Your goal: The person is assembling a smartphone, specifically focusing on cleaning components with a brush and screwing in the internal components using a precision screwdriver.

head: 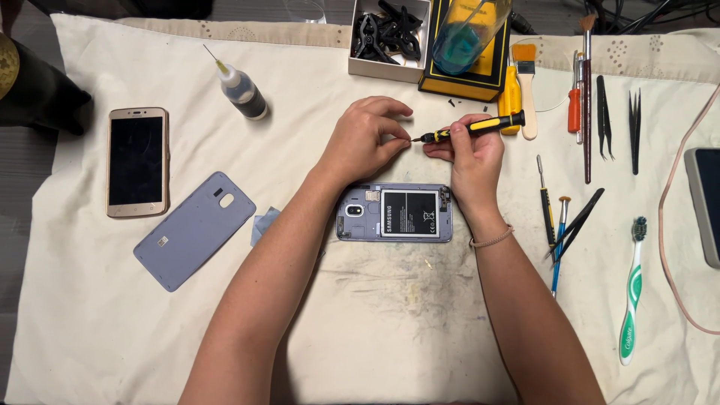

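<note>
Yellow-black screwdriver in right hand

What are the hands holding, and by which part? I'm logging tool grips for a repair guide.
The right hand holds a black-and-yellow screwdriver around its handle. The left hand's fingers pinch at its tip.

Two bare forearms, no sleeves in view. Left hand wears no ring, watch or band. Right hand has a thin, light-coloured cord bracelet round the wrist. Fingernails short and unpainted as far as can be seen. No gloves.
</note>
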